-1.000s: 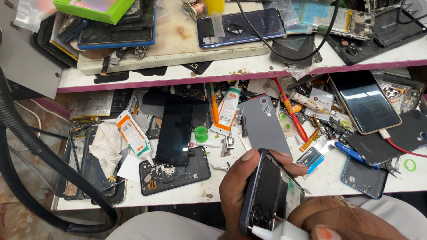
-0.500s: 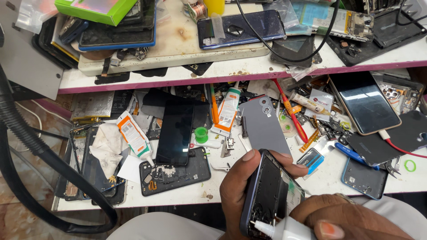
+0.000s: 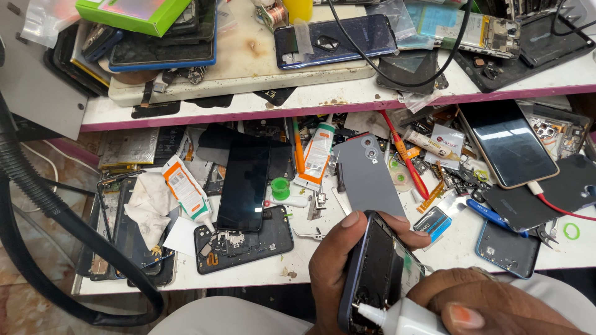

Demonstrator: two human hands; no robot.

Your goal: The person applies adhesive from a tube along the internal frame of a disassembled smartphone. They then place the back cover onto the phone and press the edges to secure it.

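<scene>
along the left edge of the bench [image 3: 434, 257] a thick black corrugated hose [image 3: 37, 205] loops down past a crumpled white cloth [image 3: 146, 205] and an orange-and-white glue tube [image 3: 185, 189]. just right of those lie a loose black screen panel [image 3: 245, 183] and, below it, an opened phone body [image 3: 242, 242] with its insides showing. a small green cap [image 3: 280, 188] and a grey back cover [image 3: 367, 177] sit nearer the middle, a red-handled screwdriver [image 3: 406, 161] beside them.

at the bottom centre the left hand [image 3: 338, 270] is wrapped round an open phone frame [image 3: 372, 276], held upright on its long edge, thumb on the near side and fingers curled over the far rim. the frame looks thin, stiff and light, yet fragile: exposed parts sit inside, so the safe hold is on the outer rails, as it is gripped now, never pressing into the cavity. its smooth edge could slip under glue.

to the right, the right hand [image 3: 490, 304] is closed on a white glue bottle [image 3: 403, 317], nozzle tip touching the frame's lower edge. the bottle seems soft and squeezable, so i judge light pressure is best.

farther right rest a phone with a glossy screen [image 3: 506, 142], plugged to a red cable [image 3: 562, 208], and a blue back cover [image 3: 506, 248].
</scene>
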